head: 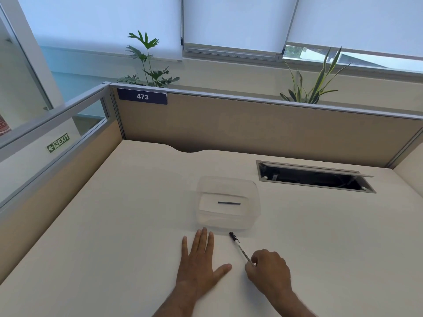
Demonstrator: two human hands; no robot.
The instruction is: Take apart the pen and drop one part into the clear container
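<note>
A clear plastic container [254, 216] stands in the middle of the desk, and a thin dark rod-like pen part [229, 203] lies flat on its bottom. Just in front of the container a white pen body with a black tip [239, 247] lies slanted on the desk. My right hand [269, 269] pinches its near end between the fingers. My left hand [201, 259] rests flat on the desk to the left of the pen, fingers spread, holding nothing.
An open cable hatch [315, 177] is cut into the desk at the back right. Beige partition walls [251, 124] close off the back and left sides. Two potted plants rise behind the back partition.
</note>
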